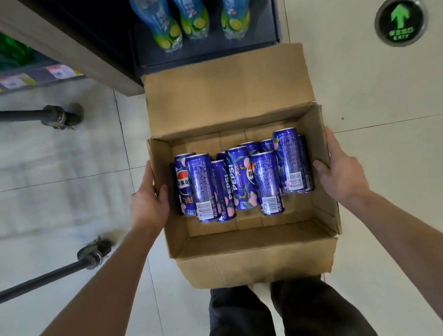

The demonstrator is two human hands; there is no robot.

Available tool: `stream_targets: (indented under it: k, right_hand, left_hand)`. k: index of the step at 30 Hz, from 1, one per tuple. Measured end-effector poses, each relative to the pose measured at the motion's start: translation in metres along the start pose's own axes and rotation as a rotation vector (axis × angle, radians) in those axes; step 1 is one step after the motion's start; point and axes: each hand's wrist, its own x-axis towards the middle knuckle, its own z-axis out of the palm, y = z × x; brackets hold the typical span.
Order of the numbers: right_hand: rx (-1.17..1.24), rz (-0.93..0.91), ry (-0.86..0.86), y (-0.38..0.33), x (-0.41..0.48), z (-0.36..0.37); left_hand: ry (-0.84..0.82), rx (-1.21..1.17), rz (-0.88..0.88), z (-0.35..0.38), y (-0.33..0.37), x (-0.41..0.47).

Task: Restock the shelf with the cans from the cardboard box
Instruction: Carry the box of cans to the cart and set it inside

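Note:
An open cardboard box (pixel 250 241) is held in front of me above the floor, its flaps folded outward. Inside lie several tall blue Pepsi cans (pixel 239 182) on their sides, packed toward the far half. My left hand (pixel 148 200) grips the box's left wall, thumb hooked over the rim on the inside. My right hand (pixel 338 172) grips the right wall the same way, thumb inside the box. The shelf (pixel 70 41) stands ahead at the upper left, and its lower tier holds green bottles.
A dark low display (pixel 202 52) just beyond the box holds several blue-and-yellow drink bottles. Two wheeled metal legs (pixel 62 117) reach in from the left over the tiled floor. A round green exit arrow marker (pixel 400 20) is set in the floor at the upper right.

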Motion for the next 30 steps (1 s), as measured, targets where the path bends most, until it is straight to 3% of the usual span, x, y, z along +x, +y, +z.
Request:
stream_targets:
  k: [18,24,30]
  right_hand:
    - [0.027,-0.143,0.075,-0.082,-0.244,-0.295]
    - [0.061,-0.194,0.103,-0.095,-0.320,-0.348]
    - [0.092,-0.213,0.148,-0.103,-0.393,-0.351]
  left_hand:
    - [0.052,-0.056,0.051,-0.272,0.155,-0.252]
    - [0.060,-0.092,0.119,-0.346,0.174,-0.326]
    - [0.115,-0.046,0.187,-0.395,0.153,-0.368]
